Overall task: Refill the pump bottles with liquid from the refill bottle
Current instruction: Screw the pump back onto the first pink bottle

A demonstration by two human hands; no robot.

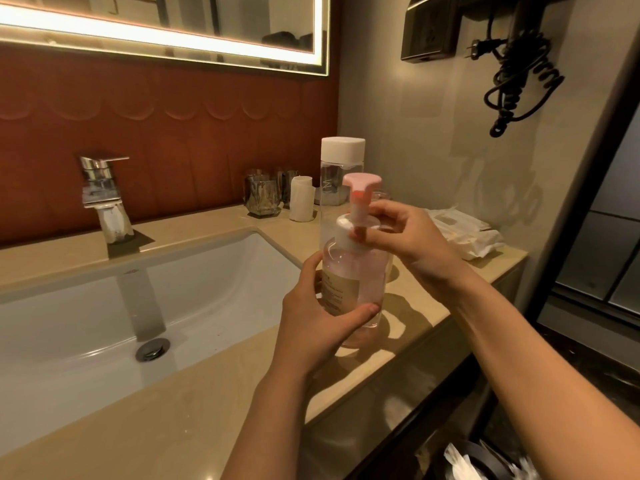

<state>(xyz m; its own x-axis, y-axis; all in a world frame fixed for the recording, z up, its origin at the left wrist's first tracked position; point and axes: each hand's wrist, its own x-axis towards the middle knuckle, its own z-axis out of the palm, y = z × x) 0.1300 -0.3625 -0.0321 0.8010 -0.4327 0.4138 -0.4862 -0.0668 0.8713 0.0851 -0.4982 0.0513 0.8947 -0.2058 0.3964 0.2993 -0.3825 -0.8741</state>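
Pink pump bottle (353, 271) gripped between both hands.

Upright clear pump bottle (353, 271) with pink liquid, pink pump head, tall white-capped refill bottle (341, 178) just behind

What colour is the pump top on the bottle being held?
Pale pink, the pump head sitting above a white collar; the head view shows it clearly.

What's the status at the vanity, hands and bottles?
Left hand wrapped around pink pump bottle, right hand gripping its white collar. Capped clear bottle upright directly behind. Nothing blocking.
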